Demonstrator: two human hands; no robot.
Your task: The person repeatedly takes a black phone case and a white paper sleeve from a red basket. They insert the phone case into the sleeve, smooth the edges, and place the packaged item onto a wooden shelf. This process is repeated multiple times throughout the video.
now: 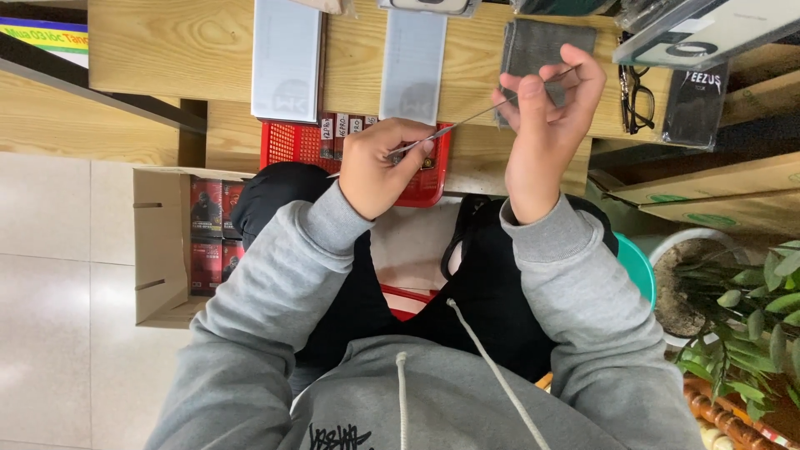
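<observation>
Slanting from lower left to upper right, a thin metal rod (483, 112) sits pinched in both hands' fingers (546, 87).

Red basket (287, 143) ahead — cardboard box (158, 250) left

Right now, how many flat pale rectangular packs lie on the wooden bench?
2: one pale pack left of centre, a second pale pack beside it on the wooden bench. More may be cut off above.

One view only, worn on the head, looks steeply down and slightly forward over the person's own chest and lap, close to both raised hands; the wooden bench (208, 50) lies across the top, the floor (58, 275) at left
</observation>
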